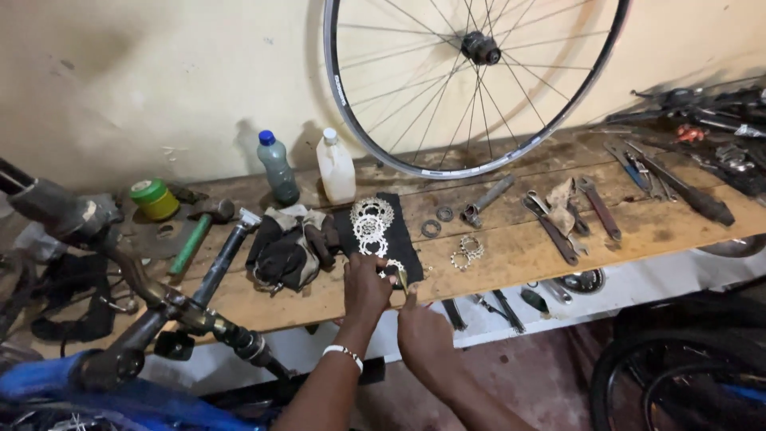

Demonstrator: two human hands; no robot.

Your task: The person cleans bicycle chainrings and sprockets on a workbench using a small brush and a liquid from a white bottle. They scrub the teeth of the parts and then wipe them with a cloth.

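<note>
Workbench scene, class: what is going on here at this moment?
A person stands at a wooden workbench. The left hand rests on a black cloth holding silver sprockets; the right hand pinches a small brass-coloured tool beside it. A bicycle wheel leans on the wall behind.

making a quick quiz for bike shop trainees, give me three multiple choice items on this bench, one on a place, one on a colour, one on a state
1. Where does the bicycle wheel stand?
A. flat on the floor
B. on the bench, against the wall
C. on the blue frame

2. What colour is the cap of the grey bottle?
A. blue
B. red
C. white

3. How is the hammer placed?
A. held in the right hand
B. hanging on the wall
C. lying on the bench

Answers: 1 B, its rim rests on the planks by the wall. 2 A, the cap is blue. 3 C, it lies flat, untouched.
</note>
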